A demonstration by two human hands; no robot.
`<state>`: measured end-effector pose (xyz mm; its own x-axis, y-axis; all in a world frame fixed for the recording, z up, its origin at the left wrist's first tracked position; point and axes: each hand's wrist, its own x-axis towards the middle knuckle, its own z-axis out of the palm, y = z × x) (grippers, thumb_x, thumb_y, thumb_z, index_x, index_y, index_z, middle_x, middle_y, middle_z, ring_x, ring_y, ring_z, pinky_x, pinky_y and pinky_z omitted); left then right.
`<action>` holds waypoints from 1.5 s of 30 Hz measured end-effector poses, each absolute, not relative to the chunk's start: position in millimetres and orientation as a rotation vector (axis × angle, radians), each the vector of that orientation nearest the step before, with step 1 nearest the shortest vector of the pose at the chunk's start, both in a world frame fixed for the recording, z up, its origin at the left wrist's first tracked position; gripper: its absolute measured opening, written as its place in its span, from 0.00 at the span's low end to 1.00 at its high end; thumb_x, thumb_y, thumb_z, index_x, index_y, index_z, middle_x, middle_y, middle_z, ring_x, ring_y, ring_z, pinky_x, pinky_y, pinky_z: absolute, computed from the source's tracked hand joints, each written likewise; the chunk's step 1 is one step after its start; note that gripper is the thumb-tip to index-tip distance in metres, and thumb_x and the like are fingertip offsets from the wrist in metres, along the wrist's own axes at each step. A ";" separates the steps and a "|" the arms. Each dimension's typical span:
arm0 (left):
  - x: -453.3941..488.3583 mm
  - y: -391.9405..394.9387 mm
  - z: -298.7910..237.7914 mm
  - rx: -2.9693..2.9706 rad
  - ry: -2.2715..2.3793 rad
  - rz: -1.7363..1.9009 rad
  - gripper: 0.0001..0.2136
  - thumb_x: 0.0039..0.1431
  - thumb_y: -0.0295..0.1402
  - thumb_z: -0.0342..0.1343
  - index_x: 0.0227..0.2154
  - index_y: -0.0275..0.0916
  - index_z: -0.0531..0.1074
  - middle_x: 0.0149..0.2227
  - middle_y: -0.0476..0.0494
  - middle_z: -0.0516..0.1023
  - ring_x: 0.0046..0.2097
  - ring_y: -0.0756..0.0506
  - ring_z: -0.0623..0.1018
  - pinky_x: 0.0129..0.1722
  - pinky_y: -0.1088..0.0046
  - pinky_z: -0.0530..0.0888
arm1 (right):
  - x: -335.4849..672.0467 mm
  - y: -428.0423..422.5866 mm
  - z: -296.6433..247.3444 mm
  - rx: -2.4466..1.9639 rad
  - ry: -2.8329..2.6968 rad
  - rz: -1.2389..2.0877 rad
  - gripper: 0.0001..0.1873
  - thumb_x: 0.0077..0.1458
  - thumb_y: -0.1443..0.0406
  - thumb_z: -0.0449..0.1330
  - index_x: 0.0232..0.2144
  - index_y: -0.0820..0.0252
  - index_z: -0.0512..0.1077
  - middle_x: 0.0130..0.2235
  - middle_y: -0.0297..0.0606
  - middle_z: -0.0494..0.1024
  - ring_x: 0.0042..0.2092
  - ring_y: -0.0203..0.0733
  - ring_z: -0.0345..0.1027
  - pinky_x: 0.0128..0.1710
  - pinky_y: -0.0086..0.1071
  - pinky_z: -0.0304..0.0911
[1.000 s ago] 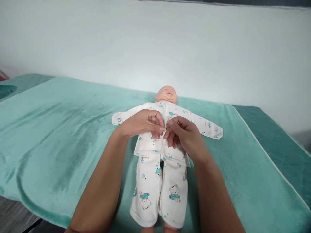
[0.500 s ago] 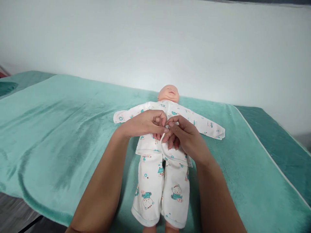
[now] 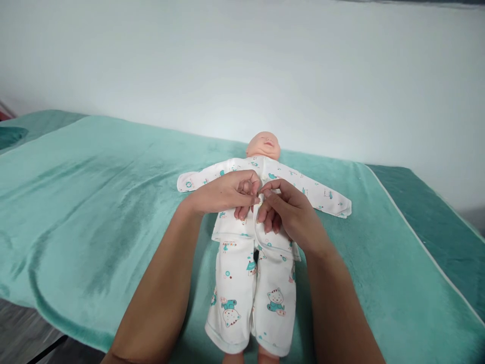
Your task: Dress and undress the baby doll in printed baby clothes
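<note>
A baby doll (image 3: 262,145) lies on its back, head toward the wall, in a white printed shirt (image 3: 318,196) and matching trousers (image 3: 232,283). Over the middle of the shirt my left hand (image 3: 238,191) pinches the front edge between thumb and forefinger. Facing it, my right hand (image 3: 290,207) is closed in a pinch on the other side of the same front opening, its lower fingers curled over the cloth. A small pale button (image 3: 264,177) shows on the shirt just above the fingertips. Whatever lies right between the fingertips is mostly hidden.
A light green plush blanket (image 3: 94,227) spreads under the doll, with a darker green cover (image 3: 428,217) past its right edge. Behind stands a white wall (image 3: 212,65). Grey floor (image 3: 22,328) shows at the lower left.
Both hands stay at the shirt front and have shifted very slightly. My right fingers have drawn a little away from the left ones, so more of the front edge shows. The doll lies still.
</note>
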<state>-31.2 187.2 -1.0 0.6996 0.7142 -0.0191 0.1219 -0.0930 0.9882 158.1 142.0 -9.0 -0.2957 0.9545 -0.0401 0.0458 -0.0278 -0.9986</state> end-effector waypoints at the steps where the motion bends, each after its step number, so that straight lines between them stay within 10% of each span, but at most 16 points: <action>1: -31.8 187.0 -0.8 1.615 0.691 0.560 0.07 0.56 0.25 0.55 0.33 0.41 0.63 0.19 0.54 0.73 0.23 0.51 0.75 0.24 0.77 0.69 | 158.1 142.0 -8.9 -1.111 -1.441 1.435 0.10 0.64 0.55 0.56 0.37 0.54 0.65 0.22 0.27 0.75 0.18 0.31 0.66 0.18 0.24 0.58; 15: -35.8 185.9 0.3 1.545 0.676 0.491 0.10 0.48 0.20 0.53 0.33 0.41 0.65 0.14 0.57 0.69 0.20 0.51 0.73 0.19 0.81 0.62 | 157.0 139.7 -4.7 -1.171 -1.440 1.392 0.10 0.63 0.55 0.57 0.36 0.55 0.67 0.19 0.25 0.72 0.16 0.30 0.61 0.14 0.23 0.50; 23: -43.5 186.5 -1.0 1.533 0.632 0.323 0.08 0.54 0.27 0.59 0.38 0.39 0.70 0.29 0.49 0.80 0.19 0.54 0.72 0.19 0.79 0.68 | 156.6 137.6 -9.5 -1.147 -1.386 1.275 0.09 0.60 0.56 0.60 0.36 0.54 0.69 0.20 0.26 0.72 0.17 0.31 0.60 0.17 0.25 0.53; 29: -52.3 139.7 -49.0 1.381 0.898 1.073 0.07 0.61 0.37 0.58 0.35 0.39 0.71 0.26 0.52 0.72 0.24 0.54 0.69 0.23 0.78 0.67 | 161.1 98.5 -42.5 -1.180 -1.512 0.622 0.02 0.61 0.62 0.59 0.36 0.53 0.72 0.37 0.37 0.76 0.41 0.42 0.70 0.43 0.38 0.67; 34: -62.4 80.2 -89.5 1.508 1.208 1.214 0.07 0.60 0.31 0.57 0.41 0.42 0.72 0.43 0.45 0.74 0.44 0.48 0.75 0.47 0.70 0.73 | 182.9 46.4 -82.9 -1.186 -1.575 0.453 0.13 0.60 0.66 0.60 0.47 0.50 0.71 0.55 0.43 0.68 0.58 0.48 0.63 0.58 0.47 0.61; 45: -56.3 67.0 -97.5 1.780 1.372 1.164 0.03 0.65 0.31 0.49 0.37 0.41 0.68 0.40 0.45 0.74 0.43 0.45 0.73 0.46 0.67 0.69 | 188.2 46.7 -92.5 -1.471 -1.526 0.438 0.04 0.57 0.69 0.55 0.35 0.56 0.69 0.38 0.38 0.73 0.41 0.44 0.67 0.43 0.40 0.64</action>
<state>-56.3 67.0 -97.5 0.0809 0.9573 0.2777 0.4298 -0.2849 0.8568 188.2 46.7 -92.5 0.1609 0.9151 0.3697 0.5795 0.2156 -0.7859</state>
